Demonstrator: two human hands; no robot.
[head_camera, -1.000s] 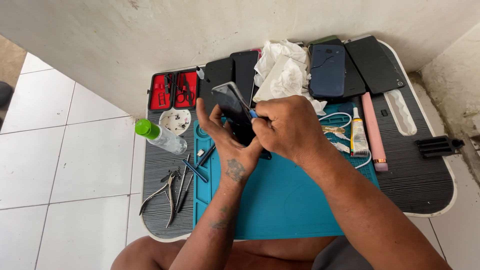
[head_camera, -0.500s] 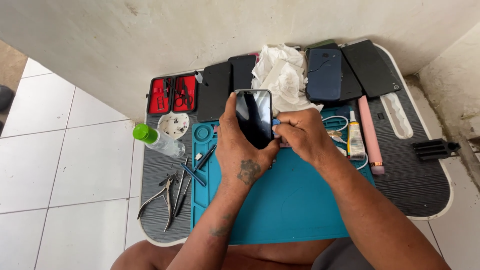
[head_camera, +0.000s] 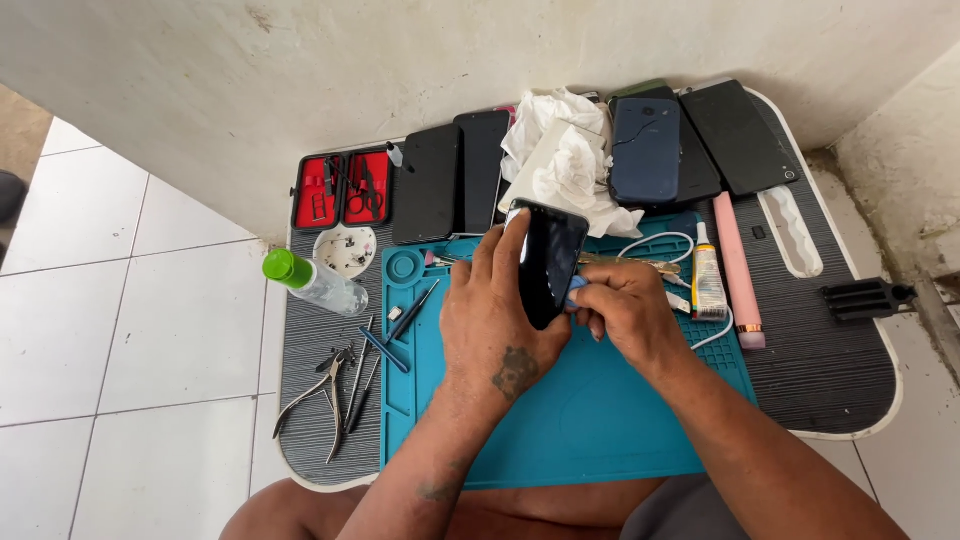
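Left hand (head_camera: 500, 320) gripping phone (head_camera: 548, 262), perhaps pried

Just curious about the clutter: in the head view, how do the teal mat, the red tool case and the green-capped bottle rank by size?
1. teal mat
2. red tool case
3. green-capped bottle, nearly the case's length but slimmer

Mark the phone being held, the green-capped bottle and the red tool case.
phone (head_camera: 548, 262), head view, on its dark glass face.
green-capped bottle (head_camera: 322, 285), head view, on its clear body.
red tool case (head_camera: 342, 190), head view, on the red lining near the middle.
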